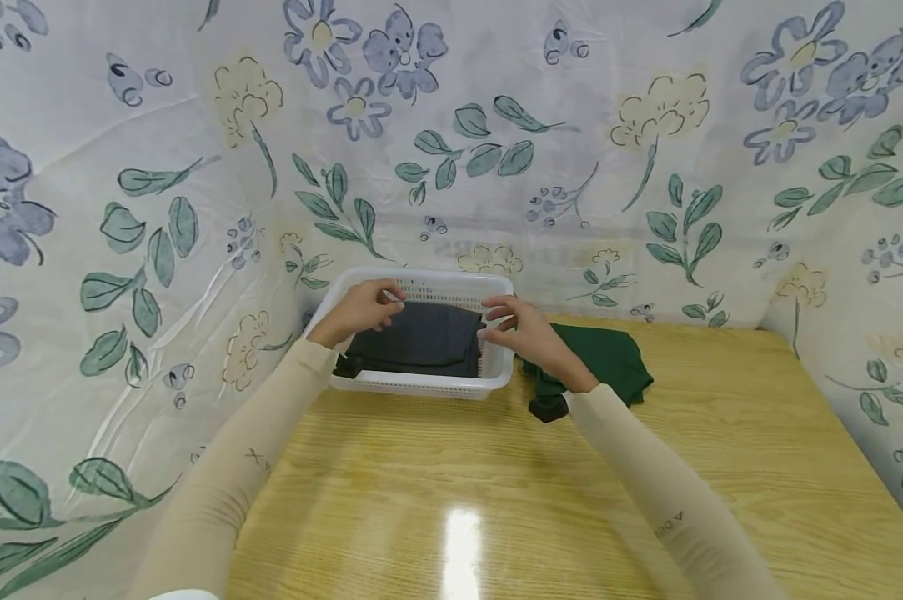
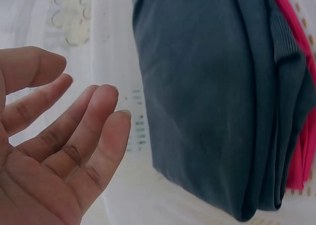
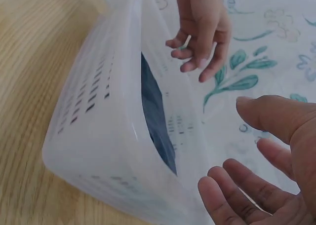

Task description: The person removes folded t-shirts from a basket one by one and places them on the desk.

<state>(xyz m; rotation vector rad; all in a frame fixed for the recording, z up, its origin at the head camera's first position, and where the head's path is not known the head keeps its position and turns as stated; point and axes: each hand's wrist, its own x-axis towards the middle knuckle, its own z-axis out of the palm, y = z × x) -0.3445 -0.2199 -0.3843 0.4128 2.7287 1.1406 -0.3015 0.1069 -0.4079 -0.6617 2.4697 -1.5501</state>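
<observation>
A folded dark blue-grey garment point(image 1: 421, 336) lies in a white plastic basket point(image 1: 413, 383), and the left wrist view shows bright pink cloth point(image 2: 297, 161) along its edge. Over the basket's left side is my left hand point(image 1: 363, 311), fingers loosely bent and holding nothing. My right hand point(image 1: 532, 335) is at the basket's right rim, its fingers spread apart with nothing between them. In the right wrist view both hands appear above the basket, apart from the garment. A folded dark green garment point(image 1: 609, 358) lies beside the basket, partly hidden by my right wrist.
The basket stands at the back left of a wooden table point(image 1: 541, 500), close to a floral cloth backdrop point(image 1: 451, 208) that also rises on both sides. A black piece point(image 1: 549, 408) sits at the green garment's near corner.
</observation>
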